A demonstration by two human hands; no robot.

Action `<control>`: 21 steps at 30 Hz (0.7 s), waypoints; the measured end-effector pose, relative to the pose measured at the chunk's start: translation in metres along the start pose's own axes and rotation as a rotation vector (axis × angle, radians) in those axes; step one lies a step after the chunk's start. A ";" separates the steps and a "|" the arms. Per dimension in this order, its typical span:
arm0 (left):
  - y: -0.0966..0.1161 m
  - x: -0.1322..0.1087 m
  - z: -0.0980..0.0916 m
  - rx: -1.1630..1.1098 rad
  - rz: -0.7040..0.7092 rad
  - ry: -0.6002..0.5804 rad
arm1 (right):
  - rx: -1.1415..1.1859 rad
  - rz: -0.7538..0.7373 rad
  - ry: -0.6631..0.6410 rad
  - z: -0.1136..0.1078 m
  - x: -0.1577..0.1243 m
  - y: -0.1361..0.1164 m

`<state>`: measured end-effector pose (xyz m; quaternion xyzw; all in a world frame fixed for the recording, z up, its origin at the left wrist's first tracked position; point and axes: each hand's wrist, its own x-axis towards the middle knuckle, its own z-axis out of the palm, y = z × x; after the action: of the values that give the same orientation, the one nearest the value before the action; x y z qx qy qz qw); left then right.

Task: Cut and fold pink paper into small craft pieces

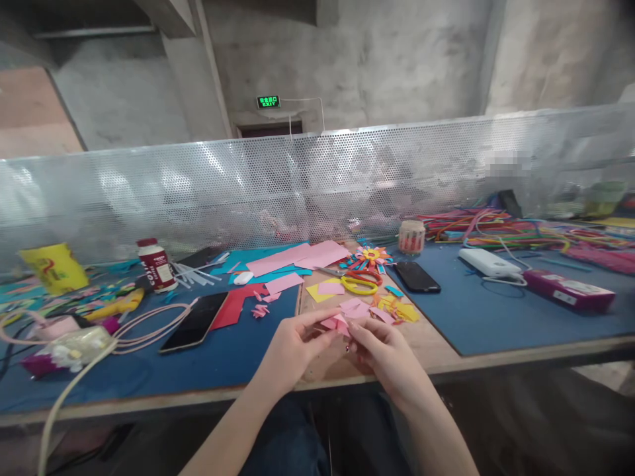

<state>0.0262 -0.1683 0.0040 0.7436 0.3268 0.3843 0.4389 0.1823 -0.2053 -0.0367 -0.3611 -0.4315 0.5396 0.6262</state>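
Note:
Both my hands meet over the table's front edge, pinching a small pink paper piece [336, 322] between them. My left hand [292, 349] has its thumb and fingers closed on the piece's left side. On the right side my right hand [384, 350] grips it too, fingers curled. Just beyond lie pink, yellow and orange paper scraps [391, 309], yellow-handled scissors [358, 283] and a finished multicoloured paper flower [372, 255].
Two dark phones [194, 321] [417, 276] lie on blue mats [496, 317]. A red-capped bottle [156, 264], a yellow cup [53, 266], pink cables [149, 320], a white power bank [489, 262], a tape roll [411, 237] and a purple box [568, 291] stand around. A perforated metal screen [297, 185] closes the back.

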 end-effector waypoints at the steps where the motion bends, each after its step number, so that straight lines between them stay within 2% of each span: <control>1: 0.000 0.000 0.000 0.004 0.000 0.001 | -0.008 0.008 -0.004 -0.001 0.000 0.000; 13: 0.001 0.000 -0.001 0.069 0.015 -0.011 | -0.072 0.014 -0.016 0.001 0.000 -0.003; 21: 0.000 0.000 -0.001 0.077 0.033 -0.016 | -0.124 -0.002 0.029 0.001 -0.002 -0.001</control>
<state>0.0251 -0.1680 0.0045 0.7681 0.3254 0.3729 0.4063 0.1814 -0.2076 -0.0354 -0.4066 -0.4555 0.5059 0.6093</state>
